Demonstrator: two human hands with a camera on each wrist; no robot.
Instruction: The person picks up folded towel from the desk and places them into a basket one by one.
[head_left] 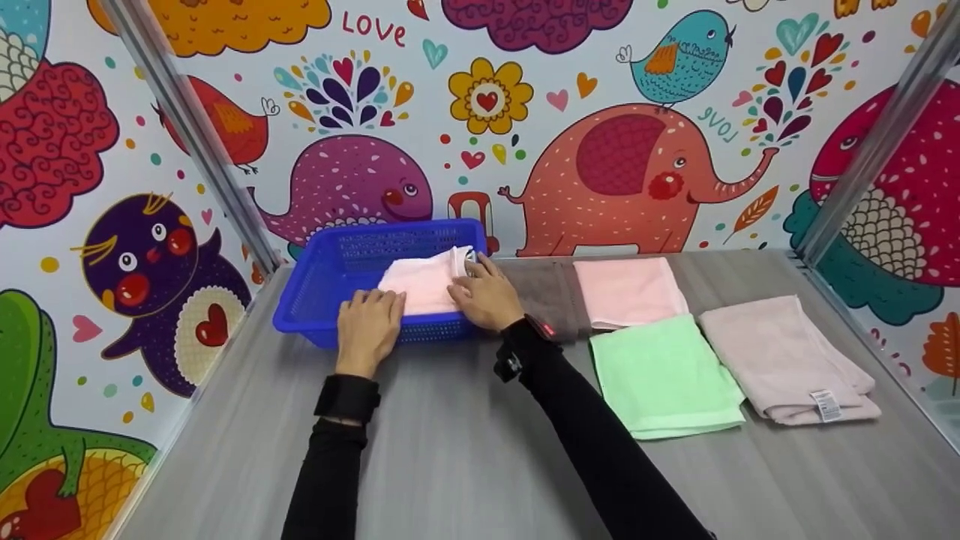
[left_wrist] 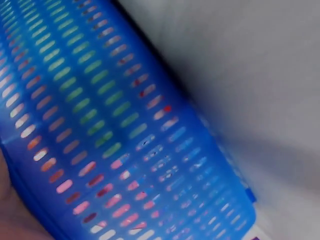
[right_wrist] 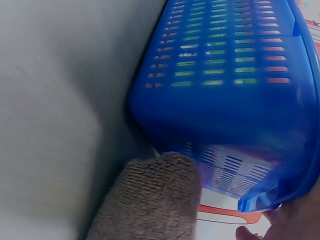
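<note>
A blue plastic basket (head_left: 300,304) with slotted sides stands at the back of the table. Inside it lies a folded pink towel (head_left: 420,281), its right end bunched up into a raised fold. The left hand (head_left: 367,330) reaches over the front rim, fingers side by side at the towel's near left edge. At the right end of the basket, the right hand (head_left: 487,296) pinches the towel by its raised fold. In the right wrist view, that hand (right_wrist: 295,220) shows at the rim's lower right. The basket's slotted wall (left_wrist: 100,100) fills much of the left wrist view.
Right of the basket lie a grey-brown towel (head_left: 536,289), a second pink towel (head_left: 630,292), a green towel (head_left: 667,379) and a dusty-pink towel (head_left: 780,360) with a white label. A printed wall (head_left: 480,180) stands behind the table (head_left: 450,450), with metal posts at its corners.
</note>
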